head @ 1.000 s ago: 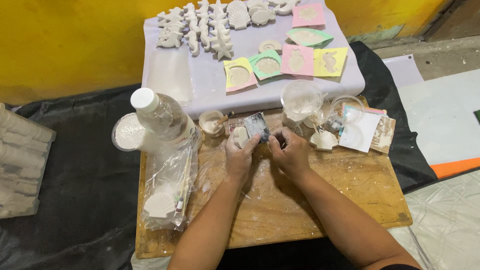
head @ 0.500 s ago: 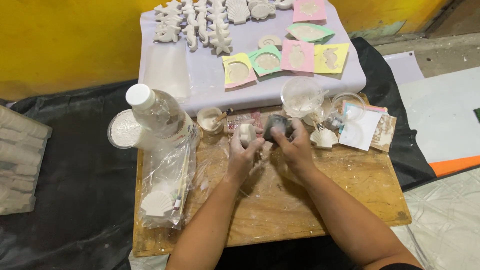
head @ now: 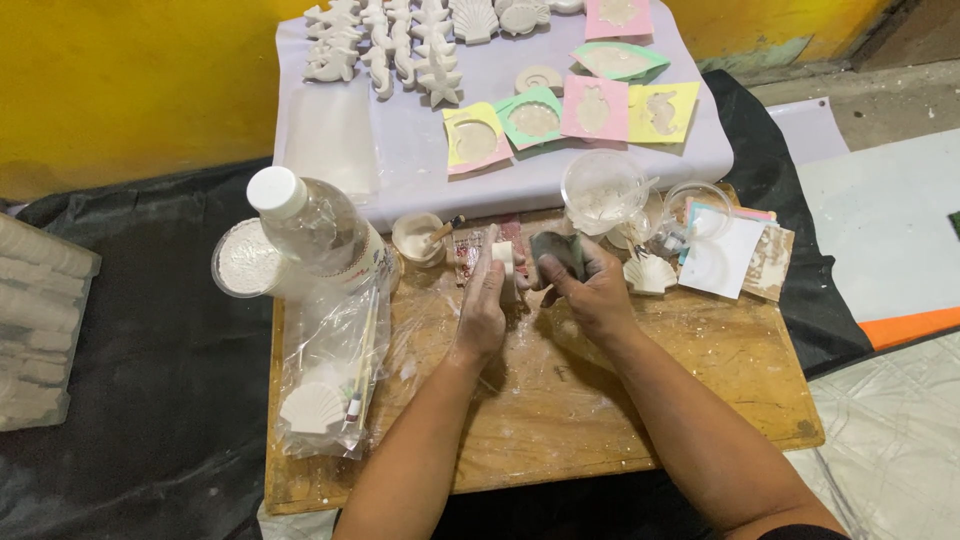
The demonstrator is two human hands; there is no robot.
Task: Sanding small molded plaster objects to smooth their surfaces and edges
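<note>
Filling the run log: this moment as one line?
left hand: holds white cast | right hand: holds grey mould | over wooden board

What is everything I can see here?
Wooden board: one, brown, centre.
Water bottle: one, clear, white cap, board's left.
Plastic bag: one, clear, holds a white shell cast.
Moulds: five, yellow, green, pink, on grey sheet.
White casts: many, sheet's far end.
Clear cups: two, right of centre.
Small cup: one, white, beside bottle.
Shell cast: one, white, board's right.
Left hand: holds white piece.
Right hand: holds grey mould.
</note>
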